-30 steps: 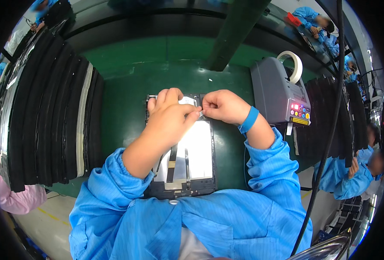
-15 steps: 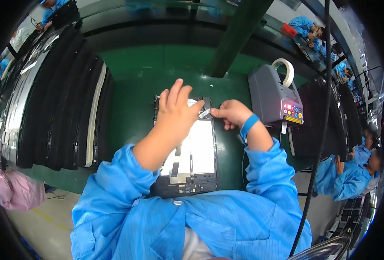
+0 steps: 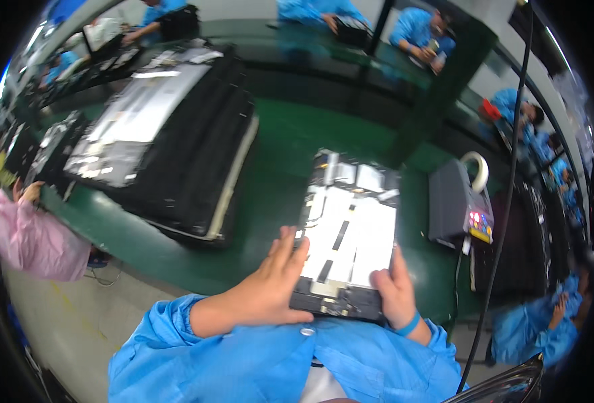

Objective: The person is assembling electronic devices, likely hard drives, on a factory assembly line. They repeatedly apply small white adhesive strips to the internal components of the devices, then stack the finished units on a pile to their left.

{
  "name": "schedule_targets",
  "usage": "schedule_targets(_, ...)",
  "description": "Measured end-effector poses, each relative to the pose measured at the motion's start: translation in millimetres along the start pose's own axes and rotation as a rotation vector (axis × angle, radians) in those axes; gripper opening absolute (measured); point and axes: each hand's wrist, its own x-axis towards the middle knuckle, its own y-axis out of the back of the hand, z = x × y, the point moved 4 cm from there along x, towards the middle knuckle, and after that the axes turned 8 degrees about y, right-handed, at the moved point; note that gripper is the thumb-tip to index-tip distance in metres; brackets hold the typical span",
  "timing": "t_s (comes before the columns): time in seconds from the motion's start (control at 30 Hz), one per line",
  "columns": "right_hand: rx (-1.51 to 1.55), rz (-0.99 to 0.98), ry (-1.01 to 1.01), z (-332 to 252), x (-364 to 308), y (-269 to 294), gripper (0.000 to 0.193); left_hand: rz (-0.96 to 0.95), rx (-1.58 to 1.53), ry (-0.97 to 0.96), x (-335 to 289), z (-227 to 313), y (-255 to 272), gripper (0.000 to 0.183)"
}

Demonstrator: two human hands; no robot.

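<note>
Gripping the near part of the right long edge, the right hand has its thumb over the bright inner face of an opened tablet chassis and its other fingers along the rim; I read this through the head view, the only live eye I have from out here. I find the left hand spread rather than curled, fingers pointing far beside the left long edge, thumb at the near left corner; blur stops me telling how much it bears, or whether the chassis rests on the green table or is raised off it. For me the relation that counts is the lie of the chassis: it is between the two hands, reaching away from them, its long axis running near to far with the far end leaning a little right. Both hands flank only its near half, and the far end has no fingers on it. I would call neither hand much nearer, though only the right plainly has a hold. Its near end, a dark band, is just beyond the blue jacket. Well apart to the left I have a black layered stack topped by a silvery panel; to the right, apart from the chassis, stands the grey tape dispenser.
</note>
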Motion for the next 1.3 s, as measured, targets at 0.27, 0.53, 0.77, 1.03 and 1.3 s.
schedule_targets(0.27, 0.466, -0.158, 0.322, -171, 86, -51, 0.058, 0.44, 0.306, -0.116, -62, 98, 180, 0.116)
schedule_targets(0.53, 0.016, -0.333, 0.525, -195, 176, -174, 0.069, 0.481, -0.446, -0.047, -102, 0, 308, 0.116)
schedule_targets(0.77, -0.038, -0.171, 0.558, -155, 217, -162, 0.074, 0.695, -0.572, -0.103, -108, -65, 279, 0.109)
schedule_targets(1.03, 0.497, -0.095, 0.167, -99, 355, -177, 0.055, 1.395, -0.732, -0.208, -90, -83, 241, 0.062)
schedule_targets(1.3, 0.636, 0.147, 0.231, -96, 365, -199, 0.06, 1.599, -0.275, 0.005, -85, -83, 245, 0.062)
